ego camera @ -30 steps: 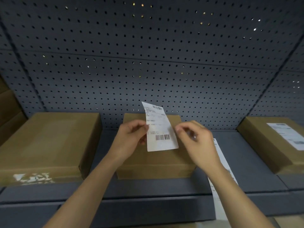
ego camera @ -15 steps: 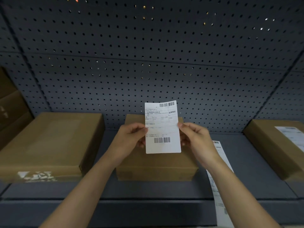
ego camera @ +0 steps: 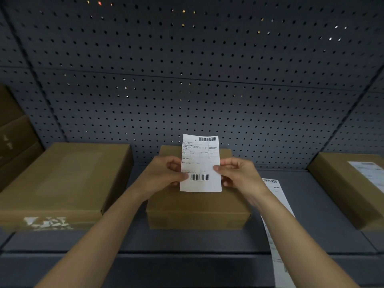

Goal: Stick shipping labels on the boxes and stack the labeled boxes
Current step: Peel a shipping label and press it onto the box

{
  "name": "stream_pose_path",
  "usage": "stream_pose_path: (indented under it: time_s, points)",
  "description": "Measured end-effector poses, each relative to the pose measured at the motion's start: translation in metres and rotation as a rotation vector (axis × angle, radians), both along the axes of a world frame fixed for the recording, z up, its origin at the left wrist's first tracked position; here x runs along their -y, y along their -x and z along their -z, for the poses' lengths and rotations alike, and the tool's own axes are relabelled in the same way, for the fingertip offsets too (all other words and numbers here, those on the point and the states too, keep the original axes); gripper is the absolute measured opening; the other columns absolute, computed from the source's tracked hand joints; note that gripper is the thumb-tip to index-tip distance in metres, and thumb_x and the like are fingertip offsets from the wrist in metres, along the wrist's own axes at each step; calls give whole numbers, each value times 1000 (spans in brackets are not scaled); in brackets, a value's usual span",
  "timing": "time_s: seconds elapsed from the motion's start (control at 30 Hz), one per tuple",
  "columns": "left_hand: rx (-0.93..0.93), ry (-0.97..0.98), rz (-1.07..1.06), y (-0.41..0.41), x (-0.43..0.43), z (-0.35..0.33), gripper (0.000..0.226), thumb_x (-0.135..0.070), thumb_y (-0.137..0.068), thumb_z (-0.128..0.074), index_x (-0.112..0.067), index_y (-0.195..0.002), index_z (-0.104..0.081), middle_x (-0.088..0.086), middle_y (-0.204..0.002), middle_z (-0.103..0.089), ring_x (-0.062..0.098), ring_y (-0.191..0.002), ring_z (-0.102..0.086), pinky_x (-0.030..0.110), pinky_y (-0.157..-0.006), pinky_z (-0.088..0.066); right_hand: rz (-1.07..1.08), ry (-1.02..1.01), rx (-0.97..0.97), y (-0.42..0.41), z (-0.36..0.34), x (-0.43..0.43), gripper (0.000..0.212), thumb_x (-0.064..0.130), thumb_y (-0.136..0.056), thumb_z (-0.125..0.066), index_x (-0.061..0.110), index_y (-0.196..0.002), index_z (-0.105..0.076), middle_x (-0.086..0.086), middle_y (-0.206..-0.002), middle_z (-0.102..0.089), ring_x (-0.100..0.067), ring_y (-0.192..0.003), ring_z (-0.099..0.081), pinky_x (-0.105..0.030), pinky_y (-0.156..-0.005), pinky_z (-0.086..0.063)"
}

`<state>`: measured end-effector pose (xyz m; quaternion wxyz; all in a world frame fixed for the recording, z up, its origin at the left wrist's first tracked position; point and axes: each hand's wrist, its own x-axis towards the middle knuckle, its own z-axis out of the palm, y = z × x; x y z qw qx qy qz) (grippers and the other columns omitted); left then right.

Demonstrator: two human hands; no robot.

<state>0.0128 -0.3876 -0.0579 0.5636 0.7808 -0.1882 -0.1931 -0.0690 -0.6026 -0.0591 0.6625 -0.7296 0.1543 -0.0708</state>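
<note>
Item: shelf, dark, carrying all boxes; a label strip lies along it at 4 o'clock, partly under the right forearm.
Item: left hand and right hand, each grip pinched on a side edge of the shipping label; thumbs in front, fingers behind; label upright, print facing the person, held clear above the middle box.
Item: middle box, plain brown, top bare of any label; lies directly under the hands at centre.
Item: large box at 9 o'clock, unlabelled on top, torn white residue on its near face.
Item: labelled box at 3 o'clock, white label already on its top.
Item: stacked cartons at 10 o'clock, edge of view; pegboard wall behind at 12 o'clock.
Handling note, as judgement: step in hand is placing the label; best tipped flat, squared to the box edges, one edge laid first, then smoothed outward to avoid creases; whether the backing is off cannot be told.
</note>
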Motion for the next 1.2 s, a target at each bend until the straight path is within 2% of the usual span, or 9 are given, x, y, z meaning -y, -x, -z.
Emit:
stream_pose_path:
  time_s: [0.17,0.37,0.57,0.8,0.97,1.2]
  points:
    - [5,-61,11,-3,0,5,31,-1,-76,-80,-13,-103,-71,5,-96,-75,21,-92,-72,40,-84,-60,-11,33,-21,-3,2,0,16,12,-85,-76,7,-99,-70,-1,-80,-76,-10,-64,-64,-21,-55,-50]
    - [63,-126,20,-5,-1,10,35,-7,-72,-84,-18,-102,-71,1,-93,-75,12,-89,-71,34,-90,-56,-24,111,-26,-3,8,-2,25,7,-78,-81,10,-100,-68,-5,-89,-77,-9,-69,-68,-19,-52,-47]
    - [110,-161,20,-5,1,15,36,-11,-69,-87,-23,-99,-71,-2,-91,-75,9,-86,-71,32,-88,-55,-46,149,-26,-3,11,-2,28,-1,-78,-78,8,-101,-67,-1,-85,-77,-8,-68,-69,-18,-51,-47]
    - [142,-175,2,-4,2,20,38,-12,-67,-88,-26,-97,-70,-3,-87,-75,6,-79,-70,31,-83,-56,-42,170,-16,-3,14,-2,27,-3,-78,-77,7,-101,-66,-3,-84,-75,-8,-66,-68,-19,-51,-47]
    - [157,-198,1,-5,4,22,38,-13,-68,-87,-27,-98,-70,-4,-89,-74,6,-83,-69,29,-83,-56,-36,198,-20,-4,16,-2,26,-3,-79,-77,5,-101,-65,-8,-86,-74,-8,-62,-65,-19,-50,-46]
    - [183,-209,-8,-4,4,25,38,-14,-69,-86,-28,-99,-70,-6,-88,-74,3,-81,-69,28,-82,-56,-32,256,-22,-3,17,-3,24,0,-80,-77,10,-97,-65,-4,-82,-72,-7,-61,-62,-19,-52,-46]
